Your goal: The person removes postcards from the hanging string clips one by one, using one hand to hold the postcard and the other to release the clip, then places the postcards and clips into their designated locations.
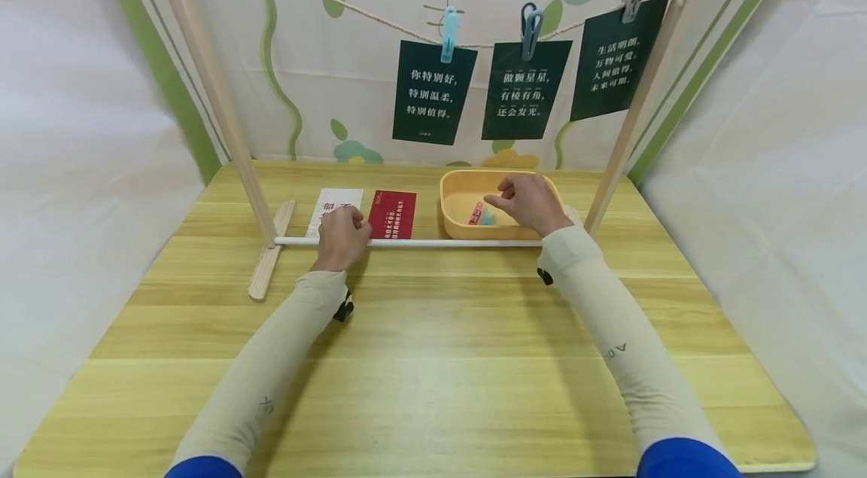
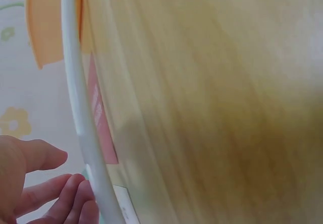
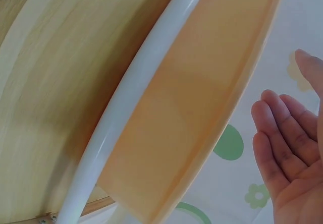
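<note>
Orange basin (image 1: 488, 232) and red card (image 1: 393, 214) lie near the hands (image 1: 533, 204)

Both my arms (image 1: 271, 357) stretch from the near edge of the desk (image 1: 433, 357) toward its far edge. My left hand (image 1: 343, 237) bends its 4 fingers (image 2: 65, 201) loosely, bunched together, thumb apart. My right hand (image 1: 535, 203), nearer the far edge, turns inward, its 4 fingers (image 3: 277, 123) gently curved and relaxed, thumb spread away.

Right of a flat red card (image 1: 394, 213) and white card (image 1: 339, 197) stands a yellow basin (image 1: 494, 233) holding small clips (image 1: 488, 217).
</note>
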